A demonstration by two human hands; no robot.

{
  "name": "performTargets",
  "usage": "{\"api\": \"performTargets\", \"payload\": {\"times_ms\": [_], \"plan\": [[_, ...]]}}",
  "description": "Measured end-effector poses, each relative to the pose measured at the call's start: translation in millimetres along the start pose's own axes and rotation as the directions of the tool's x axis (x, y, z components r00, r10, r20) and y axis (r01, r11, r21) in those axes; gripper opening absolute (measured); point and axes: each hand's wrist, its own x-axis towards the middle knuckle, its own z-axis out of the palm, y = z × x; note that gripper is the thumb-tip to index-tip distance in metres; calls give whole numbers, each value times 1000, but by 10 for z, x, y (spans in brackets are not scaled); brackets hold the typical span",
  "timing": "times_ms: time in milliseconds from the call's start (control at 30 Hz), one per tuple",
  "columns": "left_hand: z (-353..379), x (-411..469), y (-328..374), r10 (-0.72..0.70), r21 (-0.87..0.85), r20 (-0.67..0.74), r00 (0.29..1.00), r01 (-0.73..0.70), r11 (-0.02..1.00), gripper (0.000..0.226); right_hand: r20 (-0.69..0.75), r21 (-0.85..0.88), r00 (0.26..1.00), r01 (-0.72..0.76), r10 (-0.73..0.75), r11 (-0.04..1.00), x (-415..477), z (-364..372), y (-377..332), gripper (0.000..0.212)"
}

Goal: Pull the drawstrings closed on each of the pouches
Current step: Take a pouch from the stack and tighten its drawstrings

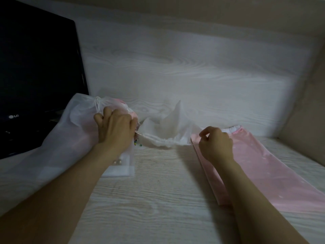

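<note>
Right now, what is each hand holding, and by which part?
Both hold the white pouch by its drawstring: the left hand pinches the left end, the right hand the right end.

- Monitor (pixel 38 67) stands at the counter's (pixel 158 199) back left corner.
- Large pouch (pixel 70 138) lies before it, by the left edge.
- Small pouch (pixel 168 127) sits mid-counter.
- Long pouch (pixel 263 164) lies toward the right edge.

We are recording a pale wood-grain counter (pixel 158 199). A black LG monitor (pixel 35 67) is occupying its far left. A sheer white pouch (pixel 70 138) is lying just beside the monitor, neck gathered. A pink pouch (pixel 263 164) is lying flat at the right. Between them a small white pouch (pixel 167 124) is rising; we cannot tell whether it is touching the counter.
</note>
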Motion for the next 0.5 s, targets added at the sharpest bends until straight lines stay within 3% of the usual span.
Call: {"api": "performTargets", "payload": {"times_ms": [100, 233, 333, 433, 500], "plan": [[-17, -41, 63, 34, -54, 38, 999, -32, 998, 51, 195, -116, 981, 30, -7, 993, -42, 18, -110, 35], [-37, -77, 142, 112, -130, 74, 991, -102, 986, 56, 383, 264, 917, 3, -108, 964, -85, -119, -240, 58], [-45, -106, 179, 121, -98, 71, 990, -114, 989, 61, 592, 322, 788, -39, -169, 946, -141, -164, -300, 68], [-45, -111, 168, 98, -57, 88, 991, -93, 994, 63, 615, 295, 750, 66, -242, 953, -187, -167, -349, 74], [-41, -118, 171, 91, -55, 86, 992, -87, 995, 63, 632, 369, 708, 85, -317, 925, -218, -202, -381, 63]]}}
